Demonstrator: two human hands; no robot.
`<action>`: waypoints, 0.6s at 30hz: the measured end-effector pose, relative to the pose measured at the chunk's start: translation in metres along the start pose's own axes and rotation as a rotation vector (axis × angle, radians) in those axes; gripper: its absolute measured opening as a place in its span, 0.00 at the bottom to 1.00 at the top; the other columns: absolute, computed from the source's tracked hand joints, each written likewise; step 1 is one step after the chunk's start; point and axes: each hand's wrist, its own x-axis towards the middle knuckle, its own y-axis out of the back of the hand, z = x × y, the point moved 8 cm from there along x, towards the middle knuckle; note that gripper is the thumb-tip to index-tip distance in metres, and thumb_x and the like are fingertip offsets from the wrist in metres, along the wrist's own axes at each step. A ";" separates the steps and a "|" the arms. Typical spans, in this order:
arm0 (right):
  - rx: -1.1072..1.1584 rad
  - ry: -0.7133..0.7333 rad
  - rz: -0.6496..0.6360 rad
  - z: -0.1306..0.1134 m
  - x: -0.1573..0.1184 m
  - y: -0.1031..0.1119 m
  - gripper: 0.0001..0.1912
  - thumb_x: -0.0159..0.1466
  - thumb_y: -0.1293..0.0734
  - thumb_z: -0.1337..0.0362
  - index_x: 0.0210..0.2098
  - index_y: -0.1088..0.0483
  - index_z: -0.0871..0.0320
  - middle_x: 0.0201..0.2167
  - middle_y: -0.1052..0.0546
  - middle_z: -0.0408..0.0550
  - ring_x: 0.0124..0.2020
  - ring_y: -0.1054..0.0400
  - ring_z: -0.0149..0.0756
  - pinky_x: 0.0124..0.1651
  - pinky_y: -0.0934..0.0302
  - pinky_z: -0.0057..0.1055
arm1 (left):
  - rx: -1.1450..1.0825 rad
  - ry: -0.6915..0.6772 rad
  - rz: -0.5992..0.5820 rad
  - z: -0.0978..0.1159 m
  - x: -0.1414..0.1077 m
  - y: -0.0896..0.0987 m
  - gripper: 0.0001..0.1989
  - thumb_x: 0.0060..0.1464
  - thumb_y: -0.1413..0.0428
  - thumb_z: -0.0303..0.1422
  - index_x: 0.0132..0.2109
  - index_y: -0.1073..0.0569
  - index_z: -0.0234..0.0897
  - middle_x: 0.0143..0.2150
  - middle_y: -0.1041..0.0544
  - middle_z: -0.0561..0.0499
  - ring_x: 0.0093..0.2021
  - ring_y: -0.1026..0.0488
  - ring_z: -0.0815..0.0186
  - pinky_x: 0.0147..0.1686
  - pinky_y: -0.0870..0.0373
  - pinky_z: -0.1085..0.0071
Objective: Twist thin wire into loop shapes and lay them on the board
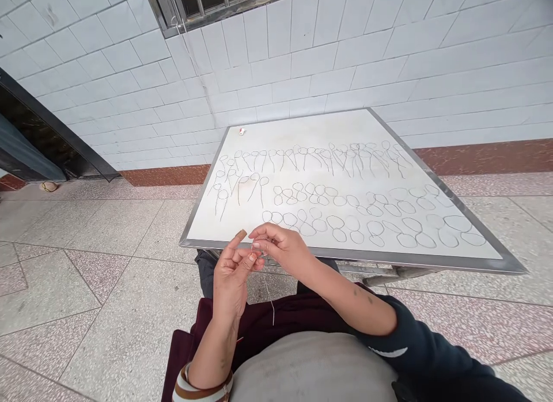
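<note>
In front of the near edge of a white-topped table, both my hands meet over my lap. My left hand pinches a thin wire between thumb and fingers, its index finger raised. My right hand closes thumb and fingers on the same wire from the other side. The wire forms a small loop at the fingertips, partly hidden by them, and its free tail hangs below. On the tabletop lie rows of wire rings and, farther back, looped wires with long tails.
A small white and red object sits at the table's far left corner. Behind the table stands a tiled wall with a barred window. A doorway opens at left. Terrazzo floor surrounds the table.
</note>
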 end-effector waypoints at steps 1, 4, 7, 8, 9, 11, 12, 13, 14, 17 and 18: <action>-0.031 0.010 -0.008 -0.001 0.000 0.000 0.08 0.61 0.36 0.63 0.41 0.28 0.51 0.33 0.23 0.41 0.34 0.29 0.31 0.37 0.36 0.29 | 0.031 0.005 0.009 0.001 -0.001 -0.001 0.28 0.48 0.37 0.32 0.57 0.32 0.38 0.32 0.24 0.53 0.31 0.26 0.70 0.37 0.30 0.70; -0.115 0.047 -0.016 -0.005 0.001 0.000 0.09 0.62 0.36 0.63 0.42 0.29 0.50 0.33 0.24 0.41 0.33 0.30 0.31 0.37 0.37 0.29 | 0.106 -0.006 0.038 0.004 -0.002 -0.002 0.27 0.47 0.36 0.32 0.55 0.30 0.36 0.29 0.23 0.54 0.31 0.25 0.68 0.36 0.29 0.70; -0.121 0.039 0.030 -0.004 -0.001 0.004 0.12 0.63 0.36 0.58 0.46 0.33 0.51 0.35 0.25 0.43 0.34 0.31 0.32 0.36 0.38 0.29 | 0.115 -0.064 0.104 0.007 -0.002 0.003 0.25 0.48 0.37 0.32 0.54 0.30 0.37 0.28 0.24 0.55 0.32 0.24 0.67 0.35 0.29 0.70; -0.115 0.027 0.041 -0.003 -0.002 0.004 0.14 0.63 0.36 0.56 0.46 0.35 0.52 0.36 0.26 0.44 0.34 0.31 0.32 0.35 0.38 0.29 | 0.111 -0.093 0.130 0.009 -0.002 0.005 0.25 0.48 0.37 0.32 0.54 0.30 0.38 0.29 0.24 0.55 0.33 0.24 0.67 0.36 0.29 0.70; -0.112 0.009 0.032 0.000 -0.003 0.002 0.14 0.63 0.37 0.54 0.45 0.36 0.53 0.35 0.26 0.44 0.33 0.32 0.32 0.34 0.38 0.29 | 0.107 -0.125 0.154 0.010 -0.002 0.008 0.24 0.48 0.37 0.31 0.54 0.30 0.38 0.29 0.23 0.55 0.33 0.24 0.68 0.37 0.29 0.71; -0.103 -0.028 -0.038 0.007 -0.006 -0.008 0.14 0.63 0.37 0.52 0.40 0.37 0.55 0.32 0.27 0.43 0.31 0.33 0.32 0.34 0.39 0.30 | 0.100 -0.182 0.186 0.013 -0.002 0.013 0.23 0.49 0.38 0.30 0.53 0.29 0.39 0.30 0.23 0.55 0.34 0.25 0.69 0.40 0.30 0.71; -0.086 -0.045 -0.087 0.010 -0.007 -0.014 0.13 0.63 0.38 0.51 0.37 0.37 0.55 0.30 0.27 0.42 0.30 0.33 0.31 0.35 0.39 0.30 | 0.095 -0.202 0.195 0.014 -0.002 0.014 0.22 0.49 0.38 0.30 0.53 0.29 0.39 0.30 0.23 0.56 0.35 0.25 0.70 0.42 0.31 0.71; -0.056 -0.059 -0.135 0.013 -0.008 -0.021 0.13 0.64 0.39 0.51 0.35 0.37 0.55 0.28 0.28 0.41 0.30 0.33 0.31 0.35 0.38 0.30 | 0.089 -0.217 0.202 0.015 -0.002 0.016 0.22 0.49 0.38 0.30 0.53 0.29 0.40 0.30 0.22 0.56 0.35 0.25 0.70 0.43 0.31 0.71; -0.013 -0.067 -0.170 0.014 -0.010 -0.027 0.13 0.65 0.40 0.52 0.34 0.37 0.56 0.27 0.28 0.41 0.29 0.33 0.31 0.36 0.38 0.30 | 0.085 -0.230 0.211 0.016 -0.002 0.017 0.22 0.50 0.38 0.29 0.53 0.29 0.40 0.30 0.22 0.56 0.36 0.25 0.70 0.44 0.31 0.71; 0.102 -0.065 -0.223 0.014 -0.011 -0.040 0.14 0.66 0.42 0.53 0.32 0.37 0.56 0.25 0.29 0.40 0.29 0.34 0.30 0.37 0.37 0.30 | 0.090 -0.265 0.249 0.020 -0.004 0.021 0.22 0.49 0.38 0.29 0.53 0.30 0.40 0.31 0.23 0.56 0.36 0.26 0.70 0.44 0.31 0.71; 0.114 -0.059 -0.230 0.014 -0.012 -0.043 0.14 0.66 0.42 0.53 0.31 0.37 0.56 0.25 0.30 0.40 0.29 0.34 0.30 0.37 0.37 0.29 | 0.094 -0.275 0.265 0.021 -0.005 0.022 0.23 0.49 0.38 0.29 0.53 0.30 0.40 0.31 0.23 0.56 0.35 0.26 0.70 0.44 0.31 0.71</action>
